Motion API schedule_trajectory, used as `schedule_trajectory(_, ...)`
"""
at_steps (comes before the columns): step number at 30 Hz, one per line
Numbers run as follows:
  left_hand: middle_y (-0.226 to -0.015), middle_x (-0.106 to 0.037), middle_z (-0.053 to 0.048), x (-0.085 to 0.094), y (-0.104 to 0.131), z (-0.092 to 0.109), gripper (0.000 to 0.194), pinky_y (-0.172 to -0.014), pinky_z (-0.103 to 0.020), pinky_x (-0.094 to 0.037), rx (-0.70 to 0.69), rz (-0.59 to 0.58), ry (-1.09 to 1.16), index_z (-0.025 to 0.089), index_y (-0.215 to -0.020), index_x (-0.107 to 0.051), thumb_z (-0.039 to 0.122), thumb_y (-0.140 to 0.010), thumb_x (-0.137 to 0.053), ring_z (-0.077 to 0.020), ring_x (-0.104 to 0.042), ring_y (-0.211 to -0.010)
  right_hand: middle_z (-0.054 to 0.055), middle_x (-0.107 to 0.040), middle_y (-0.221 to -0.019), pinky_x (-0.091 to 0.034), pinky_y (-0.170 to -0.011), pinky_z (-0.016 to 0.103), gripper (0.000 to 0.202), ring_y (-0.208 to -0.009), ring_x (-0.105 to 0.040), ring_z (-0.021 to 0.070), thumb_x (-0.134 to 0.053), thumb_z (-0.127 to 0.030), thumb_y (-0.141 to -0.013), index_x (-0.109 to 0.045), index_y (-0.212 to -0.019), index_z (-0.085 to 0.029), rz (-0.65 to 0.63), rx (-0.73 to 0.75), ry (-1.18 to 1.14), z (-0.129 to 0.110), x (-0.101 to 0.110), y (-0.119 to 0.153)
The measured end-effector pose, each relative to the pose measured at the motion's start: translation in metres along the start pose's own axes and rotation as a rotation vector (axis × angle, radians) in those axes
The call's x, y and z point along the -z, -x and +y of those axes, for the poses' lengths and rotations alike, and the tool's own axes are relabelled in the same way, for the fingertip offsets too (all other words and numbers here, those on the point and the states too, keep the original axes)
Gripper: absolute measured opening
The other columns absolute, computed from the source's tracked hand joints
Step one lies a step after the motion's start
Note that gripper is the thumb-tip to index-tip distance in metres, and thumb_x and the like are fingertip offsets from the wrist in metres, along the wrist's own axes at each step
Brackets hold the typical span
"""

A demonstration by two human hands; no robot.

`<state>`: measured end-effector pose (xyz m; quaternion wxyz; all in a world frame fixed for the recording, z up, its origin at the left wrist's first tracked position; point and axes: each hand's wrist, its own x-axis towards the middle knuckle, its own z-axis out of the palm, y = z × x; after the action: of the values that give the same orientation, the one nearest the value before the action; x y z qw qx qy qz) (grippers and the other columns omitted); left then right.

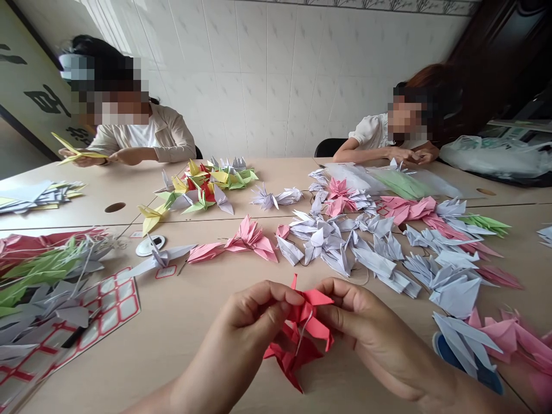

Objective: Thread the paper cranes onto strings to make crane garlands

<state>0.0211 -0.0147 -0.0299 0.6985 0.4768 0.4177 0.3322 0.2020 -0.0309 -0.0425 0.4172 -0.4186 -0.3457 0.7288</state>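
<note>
Red folded paper pieces (302,351) hang together on a white string at the near middle of the table. My left hand (254,322) pinches the upper red piece from its left side, thumb and forefinger closed on it. From the right, my right hand (362,322) grips the same piece between thumb and fingers. Just beyond my hands lie pink folded papers (252,238) and a large cluster of white folded paper cranes (321,241). A pale crane (160,257) with spread wings rests to the left.
Two people sit across the table (207,305), one with a yellow paper (77,154). Green, white and red strung papers (47,264) lie at left on a red-lined sheet (116,305). Mixed coloured cranes (200,187), plastic bags (495,155) and a blue round object (487,374) are also there.
</note>
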Motion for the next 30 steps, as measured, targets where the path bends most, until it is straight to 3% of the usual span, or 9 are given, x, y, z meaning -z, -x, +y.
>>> schedule_trajectory(5, -0.067, -0.068, -0.002, 0.0016, -0.0014, -0.0002, 0.017, -0.062, -0.022, -0.049, 0.035, -0.055, 0.159, 0.015, -0.082, -0.065, 0.026, -0.075, -0.075, -0.0128, -0.062, -0.062, -0.002, -0.059, -0.063, -0.035, -0.056, 0.022, 0.028, -0.059, -0.047, 0.0096, -0.075, -0.041, -0.076, -0.067, -0.075, -0.015, -0.029, 0.023, 0.119, 0.0006, 0.0004, 0.0003)
schedule_trajectory(11, -0.06, -0.064, -0.001, 0.0065, -0.0042, -0.0014, 0.011, -0.054, -0.016, -0.042, 0.17, -0.06, 0.367, 0.012, -0.074, -0.067, 0.015, -0.07, -0.077, -0.0066, -0.053, -0.052, -0.001, -0.059, -0.068, -0.036, -0.058, 0.02, 0.023, -0.06, -0.048, 0.0071, -0.07, -0.038, -0.082, -0.069, -0.084, -0.014, -0.103, -0.041, 0.042, 0.0014, 0.0025, 0.002)
schedule_trajectory(17, -0.068, -0.068, -0.005, 0.0084, -0.0049, 0.001, 0.013, -0.065, -0.023, -0.047, 0.27, -0.072, 0.425, 0.013, -0.069, -0.064, 0.014, -0.068, -0.077, -0.0139, -0.063, -0.063, 0.001, -0.062, -0.074, -0.041, -0.06, 0.02, 0.024, -0.068, -0.057, 0.0101, -0.064, -0.038, -0.087, -0.066, -0.086, -0.014, -0.174, -0.037, 0.023, 0.0025, 0.0013, 0.0021)
schedule_trajectory(22, -0.068, -0.069, -0.006, 0.0048, -0.0043, 0.0016, 0.016, -0.067, -0.026, -0.047, 0.218, -0.113, 0.426, 0.013, -0.072, -0.063, 0.021, -0.072, -0.077, -0.0163, -0.065, -0.064, 0.004, -0.065, -0.082, -0.045, -0.068, 0.026, 0.025, -0.073, -0.058, 0.013, -0.059, -0.039, -0.09, -0.065, -0.089, -0.014, -0.18, 0.017, 0.088, 0.0035, 0.0003, 0.0034)
schedule_trajectory(30, -0.059, -0.064, 0.0, 0.0034, -0.0016, -0.0039, 0.025, -0.055, -0.021, -0.042, 0.103, -0.033, 0.337, 0.014, -0.067, -0.057, 0.023, -0.069, -0.08, -0.0107, -0.057, -0.054, 0.002, -0.063, -0.082, -0.046, -0.072, 0.028, 0.024, -0.074, -0.058, 0.0136, -0.065, -0.039, -0.086, -0.062, -0.086, -0.015, -0.157, 0.05, 0.126, 0.007, 0.0007, 0.0029)
